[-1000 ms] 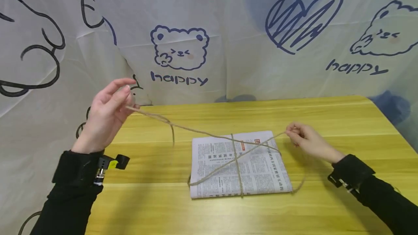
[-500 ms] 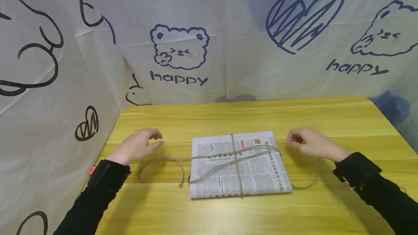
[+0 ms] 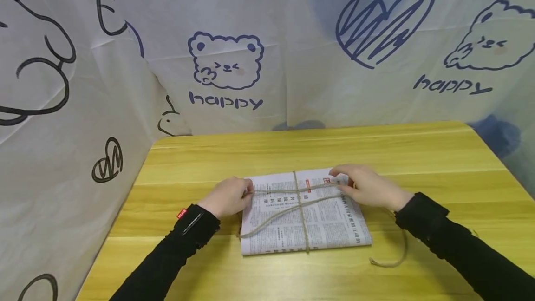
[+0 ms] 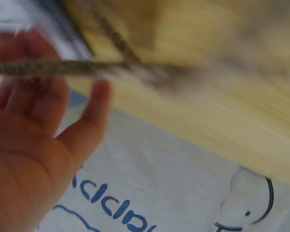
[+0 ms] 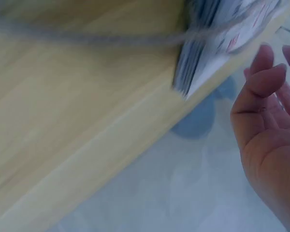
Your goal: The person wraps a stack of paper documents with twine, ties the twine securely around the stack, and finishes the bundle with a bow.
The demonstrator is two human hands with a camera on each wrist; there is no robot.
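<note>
A folded newspaper stack [image 3: 334, 229] lies flat on the table in the head view. Twine [image 3: 303, 217] runs down its middle, and two further strands cross it from side to side. At the stack's left edge is my left hand [image 3: 227, 196], near the upper cross strand. The left wrist view shows twine [image 4: 38, 67] passing across its fingers, with the thumb apart from them. My right hand [image 3: 372, 187] is over the upper right corner. In the right wrist view its fingers are loosely bent, beside the newspaper stack [image 5: 215, 63], and nothing is visible between them.
A loose twine end [image 3: 386, 265] curls on the wooden table [image 3: 200, 152] right of the stack. Behind the table and along its left side hangs a white cloth [image 3: 301, 92] with blue and black drawings.
The left hand came down from the raised twine, released it, then moved right to the stack. The right hand let go of its strand and moved left over the stack's corner. The strands now lie slack.
</note>
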